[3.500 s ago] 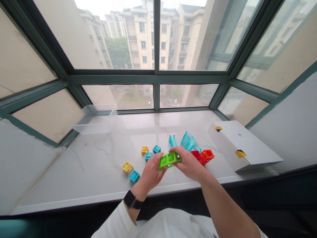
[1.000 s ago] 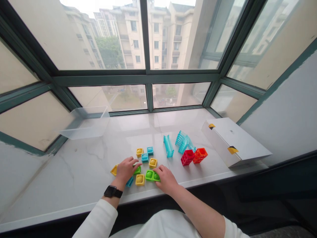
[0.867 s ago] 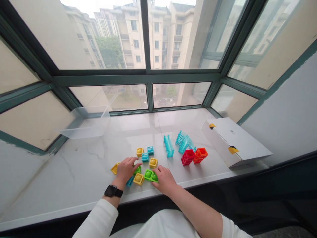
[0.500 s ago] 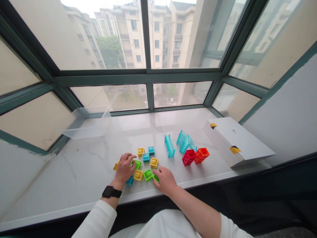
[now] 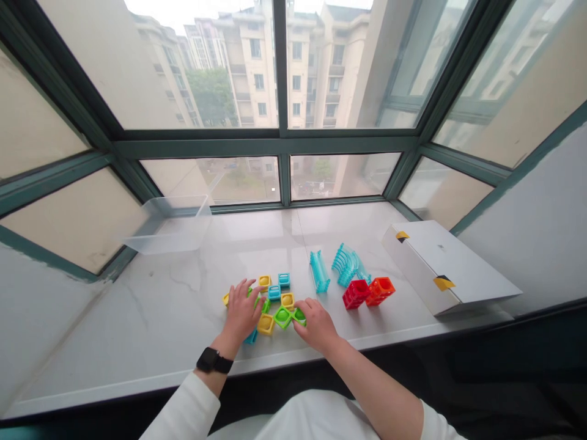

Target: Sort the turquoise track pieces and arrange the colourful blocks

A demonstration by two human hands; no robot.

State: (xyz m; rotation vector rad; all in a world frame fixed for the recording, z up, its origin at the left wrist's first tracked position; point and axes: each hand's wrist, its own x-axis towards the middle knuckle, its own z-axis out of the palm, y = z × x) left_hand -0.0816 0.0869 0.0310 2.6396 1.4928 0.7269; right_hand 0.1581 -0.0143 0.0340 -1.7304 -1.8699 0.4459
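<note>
green blocks point(image 5: 282, 317), yellow blocks point(image 5: 265, 324), blue blocks point(image 5: 274, 293), a dark red block point(image 5: 354, 294), an orange-red block point(image 5: 379, 292), see-through blue pieces point(image 5: 320, 272), white shelf point(image 5: 178, 311) with faint grey lines, white box point(image 5: 472, 263) with yellow-and-black tabs point(image 5: 444, 282)

A plain white top point(image 5: 309, 417) shows at the bottom middle, with white sleeves point(image 5: 184, 406). A black watch point(image 5: 213, 361) at the lower left has a square screen point(image 5: 207, 359) and black strap point(image 5: 224, 365).

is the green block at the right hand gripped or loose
Gripped: the right hand has thumb and forefinger on opposite sides of the green block; cannot tell if lifted.
</note>
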